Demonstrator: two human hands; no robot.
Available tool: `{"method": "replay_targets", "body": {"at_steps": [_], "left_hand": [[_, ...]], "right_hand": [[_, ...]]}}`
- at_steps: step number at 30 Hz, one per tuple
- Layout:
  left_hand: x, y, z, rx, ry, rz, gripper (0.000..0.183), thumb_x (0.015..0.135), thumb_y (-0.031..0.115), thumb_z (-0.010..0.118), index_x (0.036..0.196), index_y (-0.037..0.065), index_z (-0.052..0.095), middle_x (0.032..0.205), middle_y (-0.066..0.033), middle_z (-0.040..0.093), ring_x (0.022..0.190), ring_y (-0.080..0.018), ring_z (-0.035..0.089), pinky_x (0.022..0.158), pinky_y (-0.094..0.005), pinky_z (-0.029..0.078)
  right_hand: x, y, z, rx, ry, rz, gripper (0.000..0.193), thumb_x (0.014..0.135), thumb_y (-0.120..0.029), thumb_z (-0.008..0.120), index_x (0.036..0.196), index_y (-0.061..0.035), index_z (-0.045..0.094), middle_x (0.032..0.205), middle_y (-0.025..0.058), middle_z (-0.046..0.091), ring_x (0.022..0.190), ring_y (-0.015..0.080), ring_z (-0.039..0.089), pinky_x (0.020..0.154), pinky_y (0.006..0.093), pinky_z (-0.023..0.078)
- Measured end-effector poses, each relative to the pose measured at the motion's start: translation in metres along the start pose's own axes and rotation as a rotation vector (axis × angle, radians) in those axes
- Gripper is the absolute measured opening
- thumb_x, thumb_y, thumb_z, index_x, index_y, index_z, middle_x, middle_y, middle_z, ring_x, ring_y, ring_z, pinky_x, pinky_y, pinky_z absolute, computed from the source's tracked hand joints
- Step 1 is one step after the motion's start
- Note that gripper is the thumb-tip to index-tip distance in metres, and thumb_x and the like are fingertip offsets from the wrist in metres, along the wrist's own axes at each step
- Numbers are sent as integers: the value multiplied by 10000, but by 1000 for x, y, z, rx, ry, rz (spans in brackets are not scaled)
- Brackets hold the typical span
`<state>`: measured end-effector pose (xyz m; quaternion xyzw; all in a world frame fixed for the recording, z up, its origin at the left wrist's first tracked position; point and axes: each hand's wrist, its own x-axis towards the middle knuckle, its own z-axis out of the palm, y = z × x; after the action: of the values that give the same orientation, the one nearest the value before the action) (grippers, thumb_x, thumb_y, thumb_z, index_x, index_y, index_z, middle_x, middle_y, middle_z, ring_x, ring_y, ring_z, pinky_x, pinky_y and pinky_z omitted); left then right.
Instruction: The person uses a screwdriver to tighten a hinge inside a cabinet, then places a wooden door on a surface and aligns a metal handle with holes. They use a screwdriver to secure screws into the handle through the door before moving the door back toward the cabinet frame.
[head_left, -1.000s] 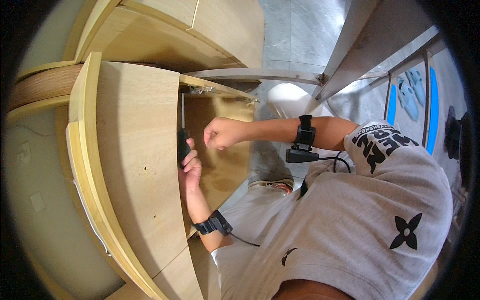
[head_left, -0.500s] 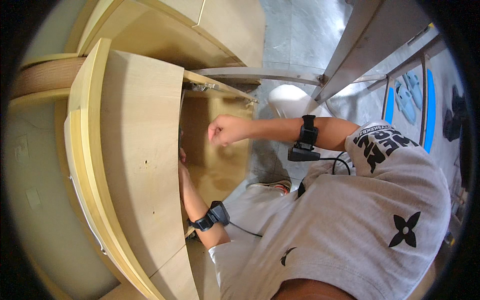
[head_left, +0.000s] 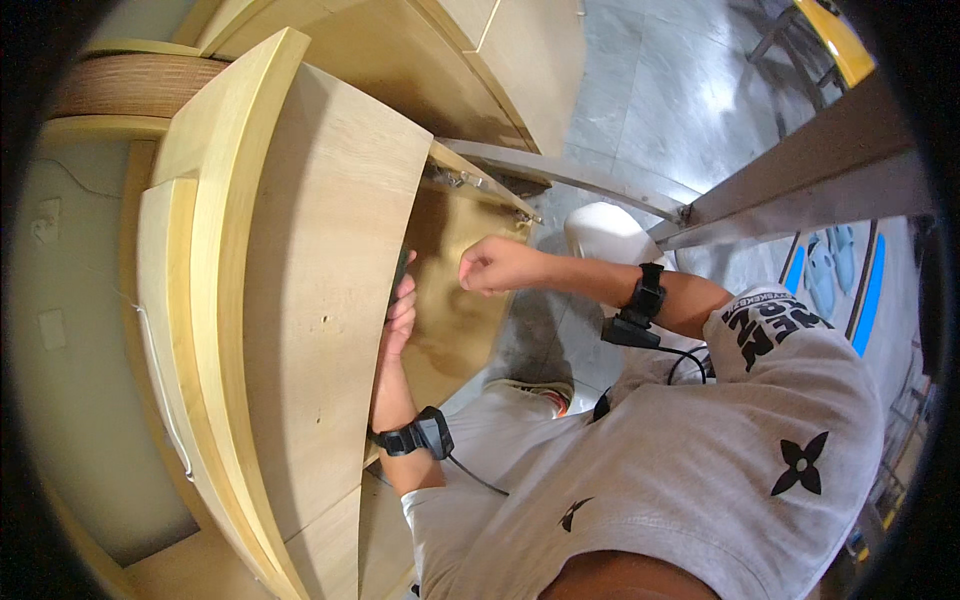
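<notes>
Inside the opening of a pale wooden cabinet (head_left: 330, 230), my left hand (head_left: 400, 318) is closed round a thin dark object (head_left: 401, 275). The cabinet's side panel hides most of that object, so its kind does not show. My right hand (head_left: 490, 266) hovers just right of it, in front of the opening and apart from the wood. Its fingers are curled in; whether anything small is between them cannot be seen. A metal hinge (head_left: 455, 180) shows at the top of the opening, beside the cabinet door (head_left: 485, 178).
A metal frame bar (head_left: 570, 177) runs behind the open door to a broad metal beam (head_left: 800, 190) at right. Another wooden cabinet (head_left: 480, 75) stands at the far side. Blue slippers (head_left: 828, 268) lie on the grey tiled floor (head_left: 630, 110) at far right.
My left hand has come further out from behind the panel, showing its fingers and the dark object. My right hand stays curled near the opening. The whole view has shifted.
</notes>
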<state>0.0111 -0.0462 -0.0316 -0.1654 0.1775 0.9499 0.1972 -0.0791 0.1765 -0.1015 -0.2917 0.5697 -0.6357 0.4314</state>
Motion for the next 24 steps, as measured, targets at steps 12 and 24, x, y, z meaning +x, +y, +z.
{"method": "replay_targets", "body": {"at_steps": [12, 24], "left_hand": [[-1, -17, 23, 506, 351, 576, 467, 957, 273, 366, 1315, -25, 338, 801, -121, 454, 510, -143, 364, 391, -233, 314], [-16, -7, 24, 533, 140, 204, 387, 958, 282, 402, 1130, -59, 467, 635, -62, 459, 486, -85, 382, 379, -223, 327]], "right_hand": [[-2, -14, 2, -7, -1, 34, 151, 777, -162, 596, 829, -21, 608, 633, 27, 574, 560, 95, 547, 501, 254, 421], [4, -17, -7, -45, 26, 31, 167, 785, -171, 596, 849, -16, 608, 661, 23, 579, 578, 94, 546, 523, 246, 421]]}}
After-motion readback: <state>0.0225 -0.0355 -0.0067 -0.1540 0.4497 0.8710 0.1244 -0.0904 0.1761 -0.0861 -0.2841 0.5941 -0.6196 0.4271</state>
